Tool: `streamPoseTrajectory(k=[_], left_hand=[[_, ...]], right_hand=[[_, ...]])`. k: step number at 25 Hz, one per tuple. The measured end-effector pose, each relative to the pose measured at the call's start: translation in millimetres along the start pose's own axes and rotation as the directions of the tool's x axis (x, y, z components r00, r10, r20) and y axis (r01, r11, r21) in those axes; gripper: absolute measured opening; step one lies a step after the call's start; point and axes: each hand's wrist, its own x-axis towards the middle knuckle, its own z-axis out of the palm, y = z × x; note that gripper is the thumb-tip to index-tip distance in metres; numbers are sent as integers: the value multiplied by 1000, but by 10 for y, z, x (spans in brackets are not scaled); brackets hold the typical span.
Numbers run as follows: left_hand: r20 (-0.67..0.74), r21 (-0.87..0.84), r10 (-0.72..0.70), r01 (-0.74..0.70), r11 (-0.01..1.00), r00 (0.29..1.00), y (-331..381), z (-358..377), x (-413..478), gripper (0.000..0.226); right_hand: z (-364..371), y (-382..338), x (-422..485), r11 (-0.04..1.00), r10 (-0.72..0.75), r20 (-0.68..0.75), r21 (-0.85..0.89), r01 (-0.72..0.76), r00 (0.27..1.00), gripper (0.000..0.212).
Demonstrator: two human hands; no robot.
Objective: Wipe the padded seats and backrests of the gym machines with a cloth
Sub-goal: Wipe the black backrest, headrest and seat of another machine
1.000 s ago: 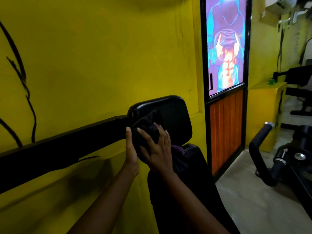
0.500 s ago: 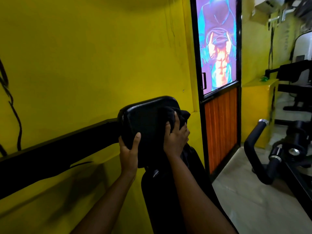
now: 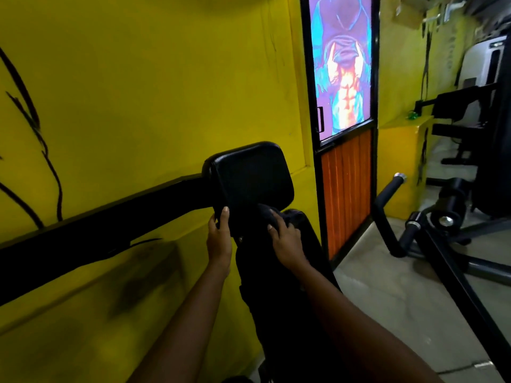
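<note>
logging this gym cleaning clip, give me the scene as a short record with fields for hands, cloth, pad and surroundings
left hand: grips the lower left edge of the head pad, thumb on its front
right hand: holds the cloth at the pad's lower edge
cloth: dark, bunched, where head pad meets long backrest
head pad: black, on a black arm along the yellow wall
background: door to the right

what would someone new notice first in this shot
The bright yellow wall fills the left and centre, with a vivid blue and orange poster of a muscled torso on the door at upper right. In the middle, the left hand grips the lower left edge of a black pad while the right hand holds a dark cloth just below it.
</note>
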Motion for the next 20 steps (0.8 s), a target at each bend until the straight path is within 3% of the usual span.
streamPoseTrajectory(k=[5, 10, 16, 20], left_hand=[[49, 53, -147, 144, 988, 988, -245, -87, -440, 54], [112, 60, -138, 132, 989, 984, -395, 130, -990, 42], [134, 43, -317, 314, 948, 939, -1072, 568, -1950, 42], [69, 87, -461, 455, 886, 885, -1533, 856, -2852, 46]], right_hand=[[-203, 8, -431, 1000, -6, -59, -18, 5, 998, 45], [-531, 437, -708, 999, -38, -7, 18, 39, 999, 44], [-1009, 1443, -1279, 999, -21, 112, 50, 15, 994, 46], [-1319, 2300, -1806, 999, 45, 284, 7, -49, 958, 41]])
